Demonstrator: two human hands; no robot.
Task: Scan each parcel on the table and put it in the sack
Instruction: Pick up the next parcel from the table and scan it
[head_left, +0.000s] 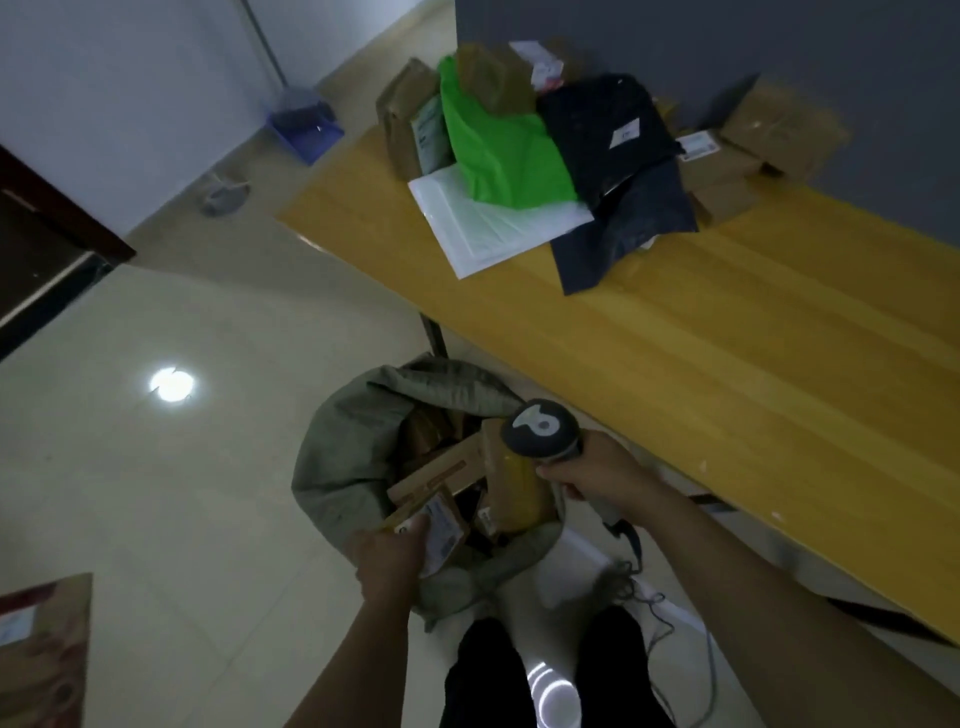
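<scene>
A grey-green sack (343, 452) stands open on the floor in front of me, with several brown parcels inside. My left hand (389, 558) grips a small brown parcel (441, 525) with a white label, held over the sack's near rim. My right hand (602, 478) is closed round the handle of a grey barcode scanner (540, 428), just right of the sack's mouth. On the yellow table (727, 364), at its far end, lies a pile of parcels: a green bag (498, 145), a dark bag (608, 124), a white envelope (488, 218) and brown boxes (779, 124).
The scanner's cable (654, 597) trails on the floor by my legs (519, 670). A brown box (41, 649) sits at the lower left. A blue dustpan (304, 130) and a small grey object (223, 195) rest near the white wall. A dark door frame (47, 244) is left.
</scene>
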